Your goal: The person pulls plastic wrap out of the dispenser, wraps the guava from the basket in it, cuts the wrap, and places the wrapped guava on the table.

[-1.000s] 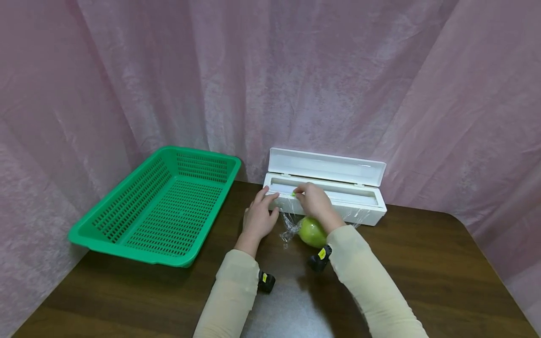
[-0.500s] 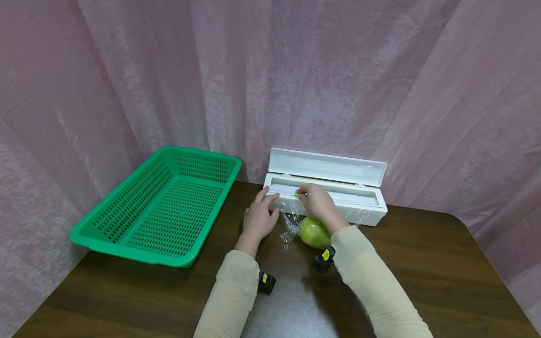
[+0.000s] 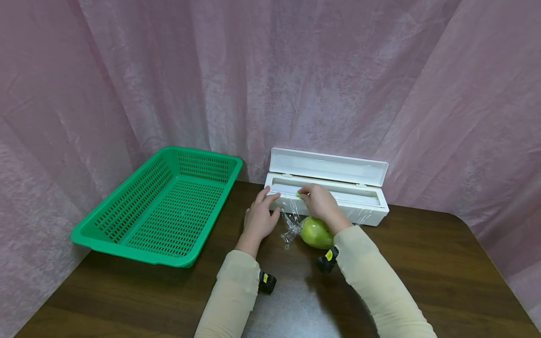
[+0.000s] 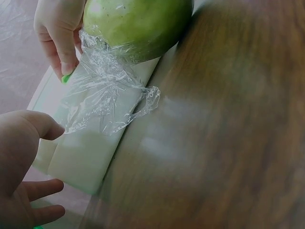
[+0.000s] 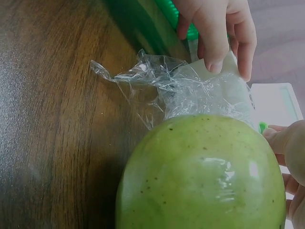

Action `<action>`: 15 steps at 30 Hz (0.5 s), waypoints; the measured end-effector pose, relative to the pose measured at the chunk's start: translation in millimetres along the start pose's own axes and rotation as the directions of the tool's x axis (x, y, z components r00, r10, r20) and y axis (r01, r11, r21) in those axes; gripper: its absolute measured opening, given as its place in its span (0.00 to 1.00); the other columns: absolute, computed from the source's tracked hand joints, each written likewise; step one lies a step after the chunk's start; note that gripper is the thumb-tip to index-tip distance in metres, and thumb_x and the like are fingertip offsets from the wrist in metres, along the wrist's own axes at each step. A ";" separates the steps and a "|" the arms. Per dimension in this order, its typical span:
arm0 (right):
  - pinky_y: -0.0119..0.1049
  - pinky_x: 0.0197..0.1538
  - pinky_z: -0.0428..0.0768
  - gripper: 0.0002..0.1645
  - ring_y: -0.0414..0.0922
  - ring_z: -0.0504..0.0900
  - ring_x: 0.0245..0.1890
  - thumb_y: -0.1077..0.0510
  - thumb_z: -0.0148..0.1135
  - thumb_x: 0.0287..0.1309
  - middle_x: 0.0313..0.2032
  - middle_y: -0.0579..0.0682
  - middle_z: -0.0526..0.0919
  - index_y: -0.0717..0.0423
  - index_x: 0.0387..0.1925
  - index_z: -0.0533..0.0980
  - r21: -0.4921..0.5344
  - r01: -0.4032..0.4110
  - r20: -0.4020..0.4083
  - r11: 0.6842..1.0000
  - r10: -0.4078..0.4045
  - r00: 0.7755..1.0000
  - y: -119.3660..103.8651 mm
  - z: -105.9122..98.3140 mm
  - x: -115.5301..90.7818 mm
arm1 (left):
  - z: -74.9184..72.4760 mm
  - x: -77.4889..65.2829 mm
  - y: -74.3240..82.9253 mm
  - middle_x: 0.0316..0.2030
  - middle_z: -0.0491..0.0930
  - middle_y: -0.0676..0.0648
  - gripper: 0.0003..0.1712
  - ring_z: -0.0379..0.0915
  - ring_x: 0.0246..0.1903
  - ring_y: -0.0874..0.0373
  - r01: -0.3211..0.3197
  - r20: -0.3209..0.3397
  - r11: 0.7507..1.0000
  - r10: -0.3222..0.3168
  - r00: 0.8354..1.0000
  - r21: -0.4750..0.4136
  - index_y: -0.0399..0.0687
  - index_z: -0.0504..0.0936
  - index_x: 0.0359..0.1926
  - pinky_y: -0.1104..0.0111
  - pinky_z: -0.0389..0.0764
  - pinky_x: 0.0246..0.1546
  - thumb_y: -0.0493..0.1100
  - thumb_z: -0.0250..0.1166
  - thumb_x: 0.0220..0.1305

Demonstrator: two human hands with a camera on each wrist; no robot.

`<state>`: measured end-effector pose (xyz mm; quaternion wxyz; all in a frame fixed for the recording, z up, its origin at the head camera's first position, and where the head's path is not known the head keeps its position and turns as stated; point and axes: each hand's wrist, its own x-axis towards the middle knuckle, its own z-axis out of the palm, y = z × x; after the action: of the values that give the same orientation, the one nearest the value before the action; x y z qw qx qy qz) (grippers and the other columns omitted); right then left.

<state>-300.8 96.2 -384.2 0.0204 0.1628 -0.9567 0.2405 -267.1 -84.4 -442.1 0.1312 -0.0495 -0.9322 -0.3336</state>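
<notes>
In the head view, the right hand [image 3: 322, 202], right of centre in the frame, pinches a small green slider [image 3: 297, 194] between thumb and finger at the front edge of a long white box [image 3: 363, 212]. The left hand [image 3: 258, 219], near the middle of the frame, has its fingers spread and only slightly bent; it grasps nothing, its fingertips resting at the box's left end. Whether its thumb touches the film is hard to tell.

A green fruit [image 3: 314, 233] sits just in front of the box, below the right hand and partly covered by that wrist. Clear film [image 3: 290, 229] is bunched at the fruit's left side and runs up to the box's front. The box's lid [image 3: 329, 167] stands raised along its back edge.

A green basket [image 3: 192, 258] with slotted walls fills the left of the frame, well apart from the fruit. Everything rests on a brown wooden desk [image 3: 435, 263], with a pink curtain [image 3: 321, 75] across the top. A black camera [image 3: 267, 282] is worn at the left wrist.
</notes>
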 end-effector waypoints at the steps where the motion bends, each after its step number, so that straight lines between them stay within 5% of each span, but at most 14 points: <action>1: 0.49 0.53 0.76 0.14 0.53 0.81 0.49 0.57 0.55 0.65 0.50 0.53 0.83 0.54 0.50 0.79 0.001 0.000 -0.001 1.000 0.000 1.000 0.5 0.0 -0.1 | 0.3 0.0 0.0 0.71 0.57 0.53 0.24 0.67 0.61 0.44 -0.002 -0.001 1.000 0.002 1.000 0.001 0.63 0.74 0.62 0.45 0.68 0.55 0.46 0.59 0.64; 15: 0.49 0.55 0.76 0.15 0.54 0.81 0.50 0.58 0.55 0.64 0.50 0.54 0.83 0.56 0.49 0.80 0.007 0.024 -0.017 1.000 -0.024 1.000 5.1 -2.0 -3.3 | 0.7 0.4 -1.8 0.71 0.56 0.54 0.24 0.65 0.63 0.43 0.000 0.012 1.000 0.001 1.000 -0.024 0.63 0.73 0.62 0.42 0.65 0.58 0.46 0.59 0.64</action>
<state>-299.4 102.4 -385.2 0.0306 0.1726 -0.9535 0.2453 -267.9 -85.4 -443.6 0.1249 -0.0533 -0.9289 -0.3445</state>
